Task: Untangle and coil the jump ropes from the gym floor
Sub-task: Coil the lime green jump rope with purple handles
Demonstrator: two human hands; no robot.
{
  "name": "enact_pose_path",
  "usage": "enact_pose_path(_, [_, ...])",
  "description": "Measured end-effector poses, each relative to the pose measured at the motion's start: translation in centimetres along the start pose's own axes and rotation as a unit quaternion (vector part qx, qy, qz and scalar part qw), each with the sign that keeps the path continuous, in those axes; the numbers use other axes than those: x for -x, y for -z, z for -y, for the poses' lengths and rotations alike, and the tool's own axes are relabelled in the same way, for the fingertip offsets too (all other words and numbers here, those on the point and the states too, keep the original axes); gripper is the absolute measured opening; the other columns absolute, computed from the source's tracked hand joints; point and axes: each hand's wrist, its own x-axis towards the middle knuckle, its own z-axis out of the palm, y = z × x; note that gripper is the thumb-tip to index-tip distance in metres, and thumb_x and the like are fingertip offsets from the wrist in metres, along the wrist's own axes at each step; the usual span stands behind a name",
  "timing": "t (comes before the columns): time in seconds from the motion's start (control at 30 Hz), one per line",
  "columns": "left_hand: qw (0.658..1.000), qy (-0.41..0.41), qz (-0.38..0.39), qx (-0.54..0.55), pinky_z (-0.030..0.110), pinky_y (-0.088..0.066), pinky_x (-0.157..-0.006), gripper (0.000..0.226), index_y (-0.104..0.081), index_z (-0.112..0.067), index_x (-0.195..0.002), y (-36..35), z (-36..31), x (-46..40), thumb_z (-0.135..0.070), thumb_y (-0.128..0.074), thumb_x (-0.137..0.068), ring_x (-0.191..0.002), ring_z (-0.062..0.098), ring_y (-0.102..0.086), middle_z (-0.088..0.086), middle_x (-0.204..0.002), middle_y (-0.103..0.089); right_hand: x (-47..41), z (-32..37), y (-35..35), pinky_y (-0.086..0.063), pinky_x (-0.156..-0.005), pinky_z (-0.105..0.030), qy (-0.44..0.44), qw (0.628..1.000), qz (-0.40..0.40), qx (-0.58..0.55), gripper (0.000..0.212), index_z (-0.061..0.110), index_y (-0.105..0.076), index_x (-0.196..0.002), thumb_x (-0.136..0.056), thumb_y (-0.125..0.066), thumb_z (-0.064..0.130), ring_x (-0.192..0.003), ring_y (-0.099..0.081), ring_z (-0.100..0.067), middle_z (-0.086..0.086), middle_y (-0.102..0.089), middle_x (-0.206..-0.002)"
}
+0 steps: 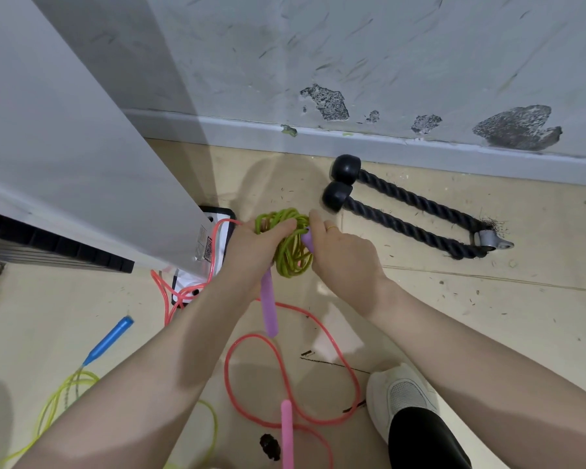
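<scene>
Held above the beige gym floor (454, 316), a bundle of coiled green plastic jump rope (290, 253) sits between both hands. The left hand (251, 252) grips the coil and a purple foam handle (269, 306) hanging down. The right hand (344, 253) clasps the second purple handle (308, 240) against the coil. A loose pink jump rope (285, 377) lies on the floor below.

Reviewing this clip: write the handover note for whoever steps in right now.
Left hand grips the green rope coil and one purple handle, which hangs down.
Right hand pinches the other purple handle against the coil.
Done: green rope nearly coiled.
Left: pink rope and yellow rope with blue handle lie loose on the floor.
</scene>
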Motion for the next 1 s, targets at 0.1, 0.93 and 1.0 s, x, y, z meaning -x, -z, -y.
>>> enact_pose_path(0.1, [0.999,0.022,-0.005,0.037,0.027,-0.056,-0.066,0.014,-0.067,-0.007,-0.092,0.4,-0.3,-0.3,-0.019,-0.069,-0.083,-0.063,0.016,-0.066,0.006,-0.075,-0.070,-0.3,-1.0,0.7,-0.008,-0.039,-0.011,0.020,0.999,-0.025,-0.029,0.046,0.013,-0.069,-0.098,-0.053,-0.077,0.019,-0.024,-0.037,-0.020,-0.002,-0.059,-0.068])
enact_pose_path(0.93, [0.986,-0.067,0.141,0.051,0.022,-0.051,-0.064,0.007,-0.065,-0.018,-0.082,0.2,-3.0,1.7,-0.012,-0.063,-0.085,-0.072,0.012,-0.064,-0.003,-0.076,-0.069,-0.2,0.0,2.9,-0.035,-0.071,-0.032,0.031,0.906,-0.197,-0.373,0.044,0.013,-0.045,-0.097,-0.072,-0.058,0.047,-0.089,-0.050,-0.024,-0.010,-0.055,-0.101])
enact_pose_path(1.0, [0.984,-0.081,0.149,0.057,0.022,-0.052,-0.064,0.005,-0.065,-0.016,-0.081,-0.1,-3.5,1.9,-0.013,-0.064,-0.084,-0.071,0.012,-0.064,-0.002,-0.075,-0.068,-0.2,-0.4,3.1,-0.035,-0.070,-0.034,0.048,0.908,-0.257,-0.326,0.040,0.015,-0.040,-0.099,-0.075,-0.059,0.041,-0.085,-0.051,-0.027,-0.012,-0.060,-0.095])
